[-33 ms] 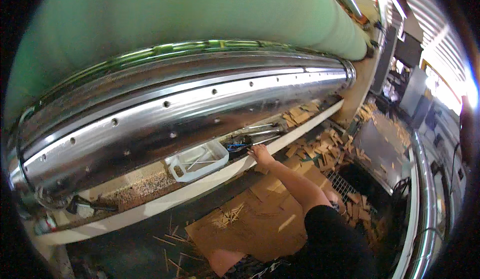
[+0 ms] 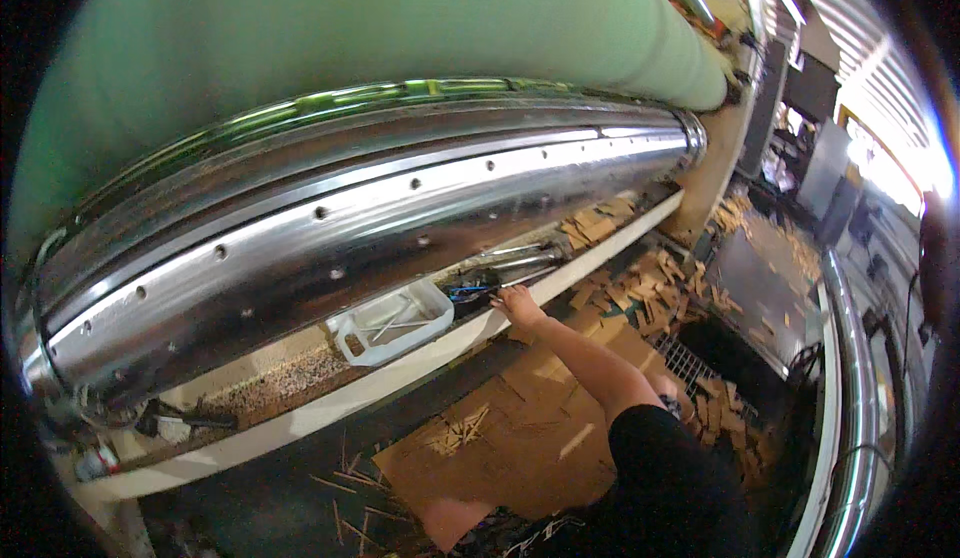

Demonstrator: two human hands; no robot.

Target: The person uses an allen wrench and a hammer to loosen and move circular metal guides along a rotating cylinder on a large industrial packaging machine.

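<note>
My right hand (image 2: 520, 308) reaches to the cream beam (image 2: 300, 441) that edges a trough below a shiny holed cylinder (image 2: 385, 226). Its fingers are curled together at the beam's inner edge; whatever they hold is hidden. Just beyond the fingertips lies a dark bundle with a blue strip (image 2: 468, 289), and behind it are long metal tools (image 2: 520, 258). Left of the hand sits a white plastic jug (image 2: 405, 349), cut open along its side, with thin pale sticks in it. My left hand is out of sight; only a patch of bare skin (image 2: 455, 523) shows at the lower edge.
A large green roller (image 2: 400, 18) spans the top. Cardboard offcuts (image 2: 655, 288) lie in piles beyond my forearm, near a floor grate (image 2: 685, 363). Below my arm is a cardboard sheet (image 2: 530, 448). A dark-handled tool (image 2: 195, 418) lies at the trough's left. A metal pipe (image 2: 850, 358) stands right.
The view has shifted slightly. My right hand stays at the same place by the beam, its fingers still curled.
</note>
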